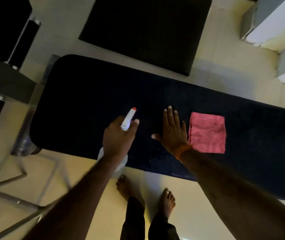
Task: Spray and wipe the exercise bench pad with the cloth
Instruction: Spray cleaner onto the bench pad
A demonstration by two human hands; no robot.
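the bench pad (90, 94) is a long, dark navy-black cushion with rounded corners, running from the upper left down toward the right edge of the view, above a pale tiled floor (190, 196). its surface looks matte and slightly textured, with a few tiny pale specks near the front edge by the right wrist. a pink cloth (207, 133), folded into a neat square with a nubbly weave, lies flat on the pad just beside the right hand (172, 131). that hand is spread wide and empty, palm down over the pad (whether it presses or only hovers is unclear), an orange band (183, 150) at the wrist. the left hand (118, 137) is wrapped around a clear spray bottle (128, 119), white head with a red nozzle tip pointing at the pad. two bare feet (126, 189) stand on the floor at the pad's near edge, and a dark floor mat (147, 32) lies beyond it.
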